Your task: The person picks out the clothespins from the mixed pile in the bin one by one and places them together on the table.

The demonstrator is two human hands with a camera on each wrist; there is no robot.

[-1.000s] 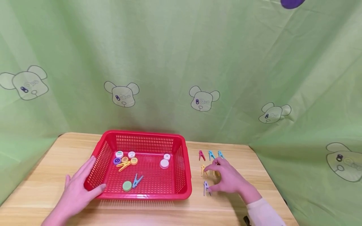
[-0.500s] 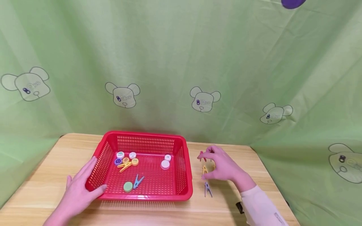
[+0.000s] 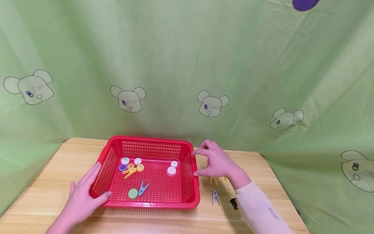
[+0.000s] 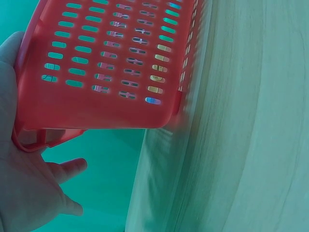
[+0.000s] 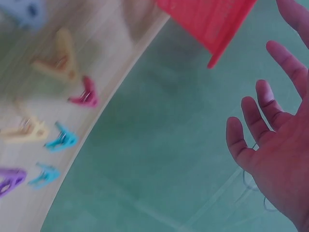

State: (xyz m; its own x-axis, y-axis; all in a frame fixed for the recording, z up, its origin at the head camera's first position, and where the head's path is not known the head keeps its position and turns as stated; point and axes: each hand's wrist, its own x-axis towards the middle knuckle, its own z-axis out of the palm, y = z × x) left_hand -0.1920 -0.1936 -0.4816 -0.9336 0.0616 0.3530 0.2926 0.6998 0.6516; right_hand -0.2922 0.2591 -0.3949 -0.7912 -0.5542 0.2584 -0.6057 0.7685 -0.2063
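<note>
A red plastic basket [image 3: 153, 204] sits on the table, holding several bottle caps, among them a green cap [image 3: 132, 194], plus a yellow clothespin [image 3: 129, 172] and a blue clothespin [image 3: 143, 188]. My left hand [image 3: 80, 198] rests against its near left corner, fingers fairly straight along the left side, thumb over the front rim. My right hand [image 3: 216, 164] is at the right rim, loosely bent and holding nothing visible. Beside the basket lie a lavender clothespin [image 3: 215, 197] and a yellow clothespin [image 3: 213, 180]. A pink clothespin [image 5: 88, 93] and a teal clothespin [image 5: 62, 138] show in the right wrist view.
A wooden table [image 3: 163, 222] carries everything. Green curtain [image 3: 169, 58] hangs close behind its back edge and along both sides. A purple clothespin [image 5: 10, 180] lies at the left of the right wrist view.
My right hand has moved left and away from me, from over the clothespins to the basket's right rim. The left hand stays on the basket. The head view has shifted slightly.
</note>
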